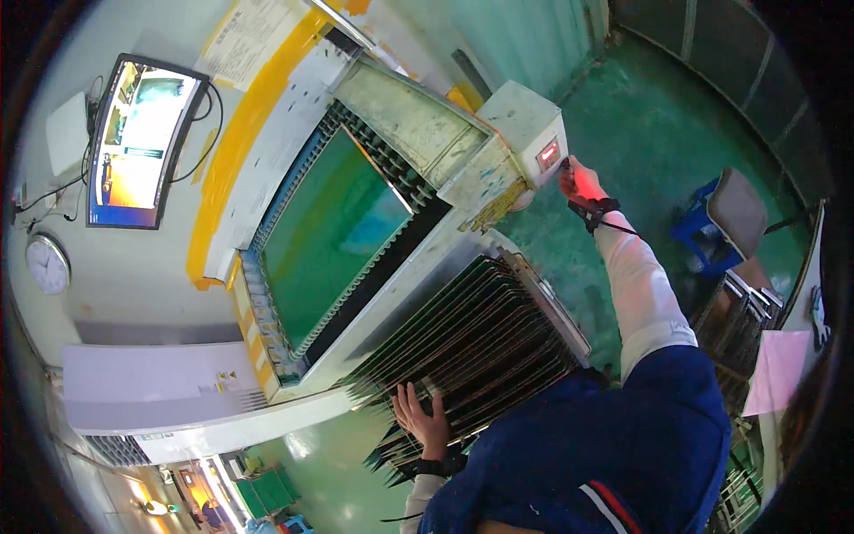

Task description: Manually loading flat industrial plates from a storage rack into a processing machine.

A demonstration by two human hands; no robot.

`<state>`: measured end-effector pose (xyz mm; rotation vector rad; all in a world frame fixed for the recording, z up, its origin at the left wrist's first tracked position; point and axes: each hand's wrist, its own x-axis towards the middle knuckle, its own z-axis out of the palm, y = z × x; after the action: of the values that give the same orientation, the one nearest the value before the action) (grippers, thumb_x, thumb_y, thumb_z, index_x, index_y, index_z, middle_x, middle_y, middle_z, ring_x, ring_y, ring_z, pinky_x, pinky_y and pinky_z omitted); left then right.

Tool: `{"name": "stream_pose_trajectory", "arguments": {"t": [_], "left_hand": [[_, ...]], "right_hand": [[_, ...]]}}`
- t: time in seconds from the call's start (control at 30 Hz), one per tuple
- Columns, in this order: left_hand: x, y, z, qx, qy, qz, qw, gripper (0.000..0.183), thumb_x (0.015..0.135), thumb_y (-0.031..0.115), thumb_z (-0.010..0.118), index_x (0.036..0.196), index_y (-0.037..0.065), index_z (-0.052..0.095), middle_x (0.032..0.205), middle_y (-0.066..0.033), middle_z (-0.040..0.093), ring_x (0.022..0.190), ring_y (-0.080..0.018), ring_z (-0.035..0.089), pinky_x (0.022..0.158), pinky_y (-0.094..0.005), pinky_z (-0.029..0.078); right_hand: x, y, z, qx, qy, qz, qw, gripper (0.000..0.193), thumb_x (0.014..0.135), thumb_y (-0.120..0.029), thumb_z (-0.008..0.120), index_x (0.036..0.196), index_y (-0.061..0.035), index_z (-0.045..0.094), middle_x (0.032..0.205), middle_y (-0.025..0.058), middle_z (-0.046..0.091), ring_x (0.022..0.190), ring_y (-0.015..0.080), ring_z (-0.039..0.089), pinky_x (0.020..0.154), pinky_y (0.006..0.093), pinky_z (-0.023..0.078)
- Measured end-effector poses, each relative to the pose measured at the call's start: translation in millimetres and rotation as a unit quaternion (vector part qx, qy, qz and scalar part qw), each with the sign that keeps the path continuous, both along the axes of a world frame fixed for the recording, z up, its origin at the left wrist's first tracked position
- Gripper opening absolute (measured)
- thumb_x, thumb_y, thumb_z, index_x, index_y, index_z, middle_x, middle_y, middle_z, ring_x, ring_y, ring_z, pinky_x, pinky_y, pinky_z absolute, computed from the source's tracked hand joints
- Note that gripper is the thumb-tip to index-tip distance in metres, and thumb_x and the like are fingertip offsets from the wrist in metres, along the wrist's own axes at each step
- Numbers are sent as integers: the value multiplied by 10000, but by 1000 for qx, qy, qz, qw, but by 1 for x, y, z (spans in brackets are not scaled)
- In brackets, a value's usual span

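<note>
My right hand (583,182) is stretched out to a white control box (525,120) with a small lit red display. Its fingers are closed around a small dark knob (564,165) at the box's lower right side. My left hand (422,422), fingers spread, lies against the near left edges of several thin dark panels (454,343) standing in a row in a rack. Beyond the rack, one large flat green panel (329,236) lies on the rollers of a conveyor machine (253,294).
A lit monitor (147,142) and a round clock (48,263) hang on the left wall. At right stands a blue stool (698,227) with a grey seat. A pink sheet (777,372) lies nearby. The machine's pale frame (427,231) runs between the rack and the rollers.
</note>
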<state>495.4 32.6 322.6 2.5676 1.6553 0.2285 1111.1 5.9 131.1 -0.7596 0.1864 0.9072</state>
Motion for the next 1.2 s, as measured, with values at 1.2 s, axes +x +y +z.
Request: {"name": "stream_pose_trajectory", "arguments": {"t": [1.2], "left_hand": [[0,-1,-2,14,-17,-13,1000,653,917,434,637,1445,94,461,1530,-138,393,1418,-387,295,1166,-532,196]], "right_hand": [[-13,4,25,-71,-17,-51,996,306,977,-342,626,883,-62,548,643,8,481,498,135,446,432,289,337]]}}
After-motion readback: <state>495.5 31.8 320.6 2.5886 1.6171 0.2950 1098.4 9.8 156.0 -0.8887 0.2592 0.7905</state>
